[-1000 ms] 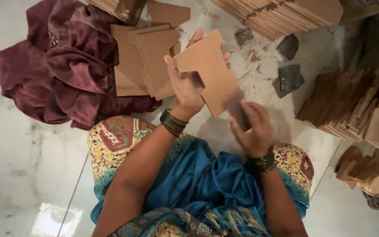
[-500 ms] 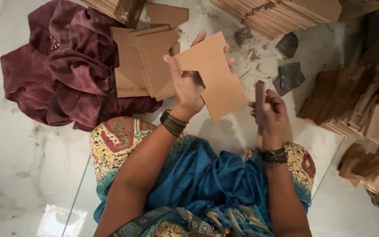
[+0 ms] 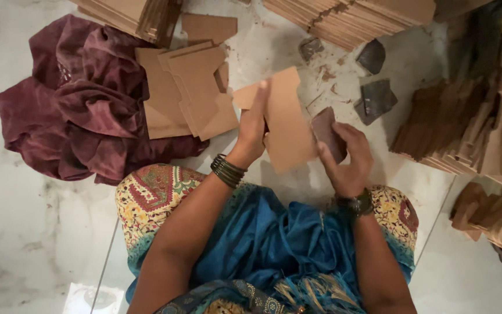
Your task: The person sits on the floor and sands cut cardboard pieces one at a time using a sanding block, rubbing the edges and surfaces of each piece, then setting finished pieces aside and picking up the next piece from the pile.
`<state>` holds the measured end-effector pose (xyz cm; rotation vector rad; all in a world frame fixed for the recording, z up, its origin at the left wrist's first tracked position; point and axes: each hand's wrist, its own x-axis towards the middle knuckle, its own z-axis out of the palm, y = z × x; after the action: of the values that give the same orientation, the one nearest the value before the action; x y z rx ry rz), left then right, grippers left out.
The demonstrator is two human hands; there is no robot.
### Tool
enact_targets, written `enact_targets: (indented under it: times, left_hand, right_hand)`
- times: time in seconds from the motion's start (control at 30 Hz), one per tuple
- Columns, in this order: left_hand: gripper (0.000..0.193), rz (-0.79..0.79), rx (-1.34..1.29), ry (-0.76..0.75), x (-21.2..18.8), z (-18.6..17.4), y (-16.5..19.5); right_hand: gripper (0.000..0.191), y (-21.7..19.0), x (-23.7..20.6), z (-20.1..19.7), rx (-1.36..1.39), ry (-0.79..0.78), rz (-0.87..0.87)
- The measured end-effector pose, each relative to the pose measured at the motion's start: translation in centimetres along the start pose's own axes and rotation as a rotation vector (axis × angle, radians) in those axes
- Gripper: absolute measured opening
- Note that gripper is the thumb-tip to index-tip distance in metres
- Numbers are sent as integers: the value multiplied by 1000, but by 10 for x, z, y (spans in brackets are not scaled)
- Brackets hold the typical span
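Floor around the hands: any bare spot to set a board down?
Bare marble floor left of the knee, below the maroon cloth. Crowded elsewhere: cut boards, wood stacks. Left hand grips a board, right hand a dark piece.

A flat, tan, notched fibreboard cut-out (image 3: 286, 125) is held nearly upright above the lap, edge toward the camera. Just beside it, a small dark-brown rectangular sanding block (image 3: 327, 132) tilts against its right face.

Maroon cloth (image 3: 82, 99), tan board (image 3: 289, 128)
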<state>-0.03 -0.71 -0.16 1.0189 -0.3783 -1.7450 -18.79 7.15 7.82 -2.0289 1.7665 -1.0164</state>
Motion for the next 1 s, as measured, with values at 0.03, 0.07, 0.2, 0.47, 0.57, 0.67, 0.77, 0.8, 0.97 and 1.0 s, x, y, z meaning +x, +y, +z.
enact_targets:
  times: [0.03,0.07,0.2,0.47,0.57,0.67,0.77,0.8,0.97,1.0]
  left_hand:
    - [47,13,59,23,-1,2,0]
    - [44,44,65,7,-1,3,0]
    - [41,86,162,-20,-4,4,0]
    - [42,151,184,-79,-6,8,1]
    - [42,182,141,-123,-8,10,5]
    - [42,104,253,-77,-11,11,8]
    - [42,26,393,-68,-14,11,10]
    - [42,63,325,-114,-15,11,10]
    - [42,83,370,-106,-11,10,8]
    - [42,112,293,-131,-9,9,7]
  right_hand:
    - [44,-2,-3,1,-7,-21,-41]
    - [45,-5,-7,2,-13,-45,-80]
    - [46,-9,-14,14,-67,-105,-143]
    - [47,-7,-9,9,22,-40,30]
    - [48,-13,-16,12,-17,-59,-93]
    - [50,-9,-15,18,-130,-87,-191]
    - [49,3,-9,18,-101,-45,-24]
    - [48,5,-9,16,-61,-22,57]
    - [48,-1,-18,16,-56,-22,-44]
    - [48,-5,-19,20,-52,-32,-88]
